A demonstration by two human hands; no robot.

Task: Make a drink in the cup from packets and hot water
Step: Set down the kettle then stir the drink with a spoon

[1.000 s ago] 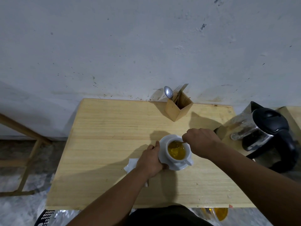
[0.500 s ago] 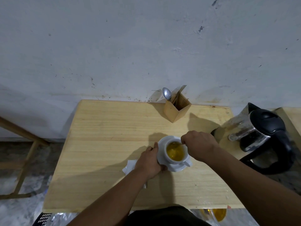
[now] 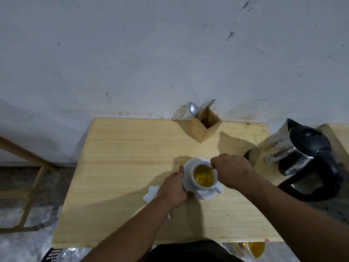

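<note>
A white cup (image 3: 202,186) filled with yellow liquid stands on a white saucer (image 3: 206,194) on the wooden table (image 3: 122,167). My left hand (image 3: 172,188) grips the saucer's left rim. Over the cup's right edge, my right hand (image 3: 231,171) pinches a thin spoon handle (image 3: 211,168) that dips into the liquid. White torn packets (image 3: 152,193) lie on the table, partly under my left hand. A steel and black kettle (image 3: 300,159) sits to the right of the cup.
A wooden holder (image 3: 204,127) with a spoon and forks stands at the table's back edge, against the wall. A second wooden surface (image 3: 340,137) shows at the far right. A wooden frame (image 3: 28,167) stands on the floor to the left.
The spoon has shifted inside the cup and the liquid ripples. Both hands keep their grips.
</note>
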